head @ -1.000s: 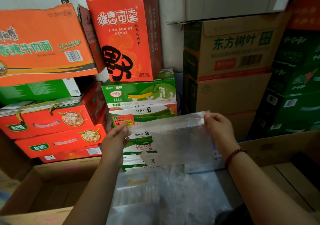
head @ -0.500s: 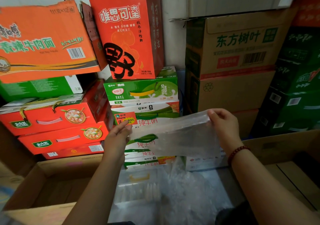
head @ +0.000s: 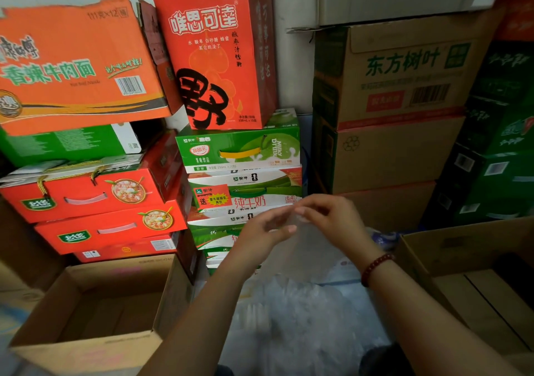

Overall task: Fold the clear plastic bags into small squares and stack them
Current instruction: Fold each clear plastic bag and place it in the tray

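Observation:
A clear plastic bag (head: pixel 309 248) hangs in the air in front of the stacked drink cartons, folded so its two top corners meet. My left hand (head: pixel 265 231) and my right hand (head: pixel 332 216) both pinch that top edge, fingertips almost touching; both are motion-blurred. A red bead bracelet sits on my right wrist. Below my hands lies a crumpled heap of more clear plastic bags (head: pixel 294 318), spread between my forearms.
An open cardboard box (head: pixel 86 344) stands at the lower left and another open box (head: pixel 462 260) at the lower right. Stacked cartons fill the background: red gift boxes (head: pixel 86 196), green milk cartons (head: pixel 239 150), brown boxes (head: pixel 396 156).
My hands came together from about a bag's width apart, bringing the bag's two top corners to meet. The bag now hangs doubled and narrower.

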`<state>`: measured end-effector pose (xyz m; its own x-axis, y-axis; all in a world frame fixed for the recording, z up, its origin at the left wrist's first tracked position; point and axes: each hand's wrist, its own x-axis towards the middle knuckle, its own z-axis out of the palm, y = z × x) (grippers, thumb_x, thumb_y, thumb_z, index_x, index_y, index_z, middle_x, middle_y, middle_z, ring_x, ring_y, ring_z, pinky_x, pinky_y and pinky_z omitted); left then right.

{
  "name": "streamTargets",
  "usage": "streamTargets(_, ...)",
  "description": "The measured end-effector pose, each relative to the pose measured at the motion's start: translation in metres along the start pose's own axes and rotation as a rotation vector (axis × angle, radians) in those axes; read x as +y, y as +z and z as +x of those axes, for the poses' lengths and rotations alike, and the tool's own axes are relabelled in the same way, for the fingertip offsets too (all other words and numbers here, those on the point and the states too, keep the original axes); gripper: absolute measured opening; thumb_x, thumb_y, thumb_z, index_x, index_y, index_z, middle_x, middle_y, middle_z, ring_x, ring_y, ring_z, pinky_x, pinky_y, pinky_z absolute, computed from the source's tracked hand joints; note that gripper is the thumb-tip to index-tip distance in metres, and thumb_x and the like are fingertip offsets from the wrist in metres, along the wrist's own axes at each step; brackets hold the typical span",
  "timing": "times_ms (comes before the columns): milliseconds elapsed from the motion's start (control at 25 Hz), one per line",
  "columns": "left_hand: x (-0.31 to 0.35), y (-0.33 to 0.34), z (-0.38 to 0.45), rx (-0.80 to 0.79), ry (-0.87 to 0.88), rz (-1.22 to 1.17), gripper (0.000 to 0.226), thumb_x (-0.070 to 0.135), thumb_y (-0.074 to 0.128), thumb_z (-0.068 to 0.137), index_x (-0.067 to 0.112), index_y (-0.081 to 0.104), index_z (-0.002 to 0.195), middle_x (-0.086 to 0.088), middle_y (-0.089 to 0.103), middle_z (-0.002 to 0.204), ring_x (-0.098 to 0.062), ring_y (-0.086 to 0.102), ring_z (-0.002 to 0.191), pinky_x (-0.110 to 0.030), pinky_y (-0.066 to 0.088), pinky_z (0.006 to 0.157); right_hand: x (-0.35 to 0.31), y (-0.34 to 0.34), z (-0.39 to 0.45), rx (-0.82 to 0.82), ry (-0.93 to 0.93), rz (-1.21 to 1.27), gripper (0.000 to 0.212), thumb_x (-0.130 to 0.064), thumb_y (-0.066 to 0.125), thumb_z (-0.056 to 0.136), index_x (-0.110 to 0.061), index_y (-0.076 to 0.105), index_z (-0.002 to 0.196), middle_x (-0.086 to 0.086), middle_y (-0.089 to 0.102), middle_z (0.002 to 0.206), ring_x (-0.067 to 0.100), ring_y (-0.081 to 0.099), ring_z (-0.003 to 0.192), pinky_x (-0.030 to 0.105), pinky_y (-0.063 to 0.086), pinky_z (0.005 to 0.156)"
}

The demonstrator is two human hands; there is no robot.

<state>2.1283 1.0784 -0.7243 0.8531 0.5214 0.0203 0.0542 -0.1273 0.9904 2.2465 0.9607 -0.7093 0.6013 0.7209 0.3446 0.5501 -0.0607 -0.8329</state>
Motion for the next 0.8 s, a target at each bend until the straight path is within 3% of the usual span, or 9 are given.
streamTargets(200,0.007,-0.002,0.004,0.176,-0.02,-0.073,0.009,0.012,0.067,0.085,0.016,0.074,0.086,0.002,0.072,0.085,-0.012,0.064,0.082,-0.022,0.049,0.073,0.001,-0.008,0.002,-0.054,0.053,-0.008,0.025,-0.033,0.073,0.079,-0.027,0.07,0.103,-0.003,0.067,0.079,0.002,0.059,0.07,0.019,0.048,0.065)
streamTargets(280,0.007,-0.016,0.007,0.247,-0.046,-0.157,0.01,0.013,0.065,0.087,0.017,0.074,0.086,0.0,0.073,0.087,-0.014,0.065,0.082,-0.025,0.051,0.074,0.004,-0.02,0.004,-0.141,0.194,0.026,0.029,-0.031,0.079,0.073,-0.022,0.071,0.1,0.0,0.069,0.084,0.009,0.064,0.078,0.021,0.051,0.069)
streamTargets(360,0.006,-0.03,0.008,0.306,-0.061,-0.212,0.01,0.015,0.064,0.088,0.017,0.074,0.087,-0.003,0.073,0.089,-0.017,0.066,0.084,-0.029,0.052,0.076,0.007,-0.028,0.005,-0.153,0.306,0.137,0.016,-0.021,0.077,0.076,-0.014,0.072,0.089,0.001,0.071,0.082,0.014,0.067,0.08,0.024,0.054,0.07)
streamTargets(520,0.009,-0.035,0.007,0.343,-0.052,-0.327,0.012,0.013,0.057,0.093,0.013,0.068,0.087,0.005,0.072,0.074,-0.014,0.067,0.072,-0.021,0.054,0.063,0.008,-0.031,0.007,-0.015,0.376,0.359,0.008,-0.017,0.069,0.084,-0.009,0.072,0.085,0.0,0.072,0.078,0.015,0.065,0.078,0.025,0.05,0.069)
streamTargets(720,0.012,-0.024,0.009,0.434,-0.027,-0.33,0.016,0.024,0.056,0.094,0.014,0.069,0.098,0.002,0.072,0.082,-0.01,0.069,0.069,-0.02,0.053,0.066,0.004,-0.02,0.008,0.128,0.397,0.46,0.009,-0.019,0.067,0.086,-0.017,0.074,0.09,0.001,0.073,0.089,0.018,0.066,0.089,0.031,0.052,0.079)
streamTargets(800,0.009,-0.023,0.01,0.469,-0.055,-0.31,0.022,0.025,0.057,0.094,0.013,0.068,0.108,-0.002,0.071,0.098,-0.013,0.068,0.086,-0.021,0.052,0.075,0.002,-0.018,0.007,0.194,0.39,0.468,0.009,-0.02,0.066,0.087,-0.018,0.074,0.09,0.001,0.073,0.088,0.018,0.065,0.089,0.031,0.053,0.078)
